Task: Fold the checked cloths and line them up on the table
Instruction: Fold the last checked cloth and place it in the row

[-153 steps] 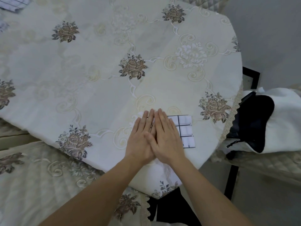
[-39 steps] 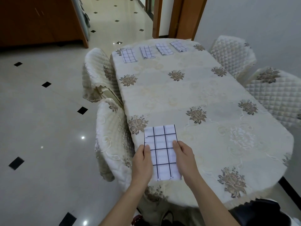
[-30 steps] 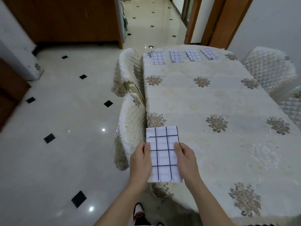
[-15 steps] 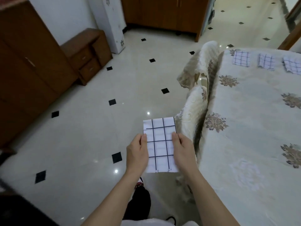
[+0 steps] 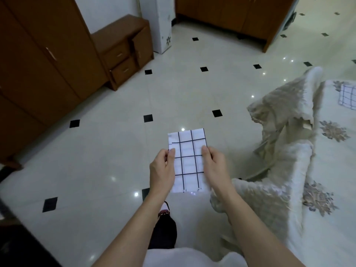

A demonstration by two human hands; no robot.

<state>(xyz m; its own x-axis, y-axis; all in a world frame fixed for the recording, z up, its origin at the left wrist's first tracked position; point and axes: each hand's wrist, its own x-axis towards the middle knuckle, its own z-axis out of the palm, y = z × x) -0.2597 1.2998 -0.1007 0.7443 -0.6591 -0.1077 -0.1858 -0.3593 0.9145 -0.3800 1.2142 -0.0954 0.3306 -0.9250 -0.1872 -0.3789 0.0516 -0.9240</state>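
Left grip and right grip: both clamped on folded checked cloth, one at each long edge, thumbs on top, remaining fingers underneath and out of sight.

Folded checked cloth: white with dark grid lines, held flat and level in the air over the floor, just left of the nearer chair cover, not on the worktop.

Worktop: at right edge of view, under a cream tablecloth with brown flower motifs. Second checked cloth lying flat on its far part, cut off by the frame edge.

Seating: two chairs along the worktop's left side, both draped in cream quilted covers; farther chair cover rumpled, hem lifted.

Floor: glossy pale tiles with small black diamond insets, ceiling-light reflections scattered across.

Room, left: tall brown wooden wardrobe; beside it a low wooden drawer unit with two drawers. Far centre: white upright cabinet with a flower decal. Far right: brown wooden cupboards along the wall.

Near edge: dark trouser leg with a slippered foot ahead of it, pale garment at bottom.
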